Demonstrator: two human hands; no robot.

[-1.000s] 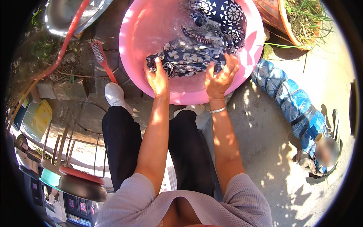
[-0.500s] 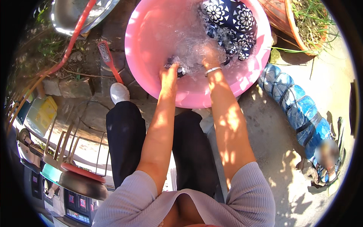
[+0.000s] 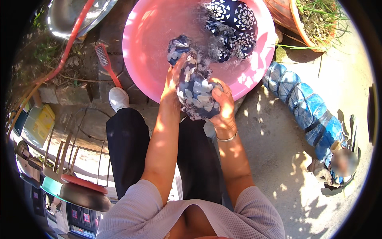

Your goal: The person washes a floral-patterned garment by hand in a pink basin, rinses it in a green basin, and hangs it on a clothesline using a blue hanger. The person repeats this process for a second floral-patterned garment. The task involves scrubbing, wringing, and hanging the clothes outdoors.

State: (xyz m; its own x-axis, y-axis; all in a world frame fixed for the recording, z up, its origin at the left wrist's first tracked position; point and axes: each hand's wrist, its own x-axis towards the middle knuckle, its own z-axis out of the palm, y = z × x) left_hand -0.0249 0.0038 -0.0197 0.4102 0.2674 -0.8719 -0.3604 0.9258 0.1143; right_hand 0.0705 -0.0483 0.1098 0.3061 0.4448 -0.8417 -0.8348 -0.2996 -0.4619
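Wet patterned cloth (image 3: 197, 93), glossy pink plastic basin (image 3: 151, 47), rough concrete ground (image 3: 274, 159)

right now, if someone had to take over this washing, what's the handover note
Left hand: gripping the upper part of the wet navy floral cloth, fingers wrapped on it.
Right hand: clamped on the lower bunch of the same cloth, a bangle at the wrist.
Cloth: lifted at the near rim of the pink basin; more of the floral fabric lies in the water at the far side.
Red brush: on the ground left of the basin, untouched.
Done: cloth is soaked and bunched up between both hands.
Left: the fabric in the water is not yet lifted out.
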